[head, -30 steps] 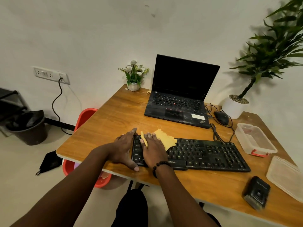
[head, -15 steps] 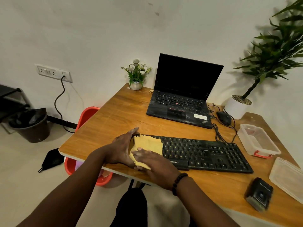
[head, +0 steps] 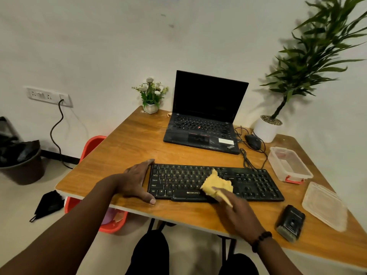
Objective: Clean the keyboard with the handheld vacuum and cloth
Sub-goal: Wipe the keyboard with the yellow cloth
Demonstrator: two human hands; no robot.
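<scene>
On the black keyboard (head: 214,182), the right hand (head: 236,213) pinches the yellow cloth (head: 217,185); the left hand (head: 137,182), fingers spread, braces the edge; wipe lightly along the rows.

Small office or home-office workstation. Evidence: wooden desk (head: 139,143) against plain white wall; open laptop (head: 204,120) w/ wired mouse (head: 253,141); ext. keyboard (head: 248,183) at front edge. Wall socket strip (head: 49,96) w/ cable plugged in. Lined waste bin (head: 21,161) on floor. Decor: small flower pot (head: 151,96), tall potted plant (head: 309,62).
</scene>
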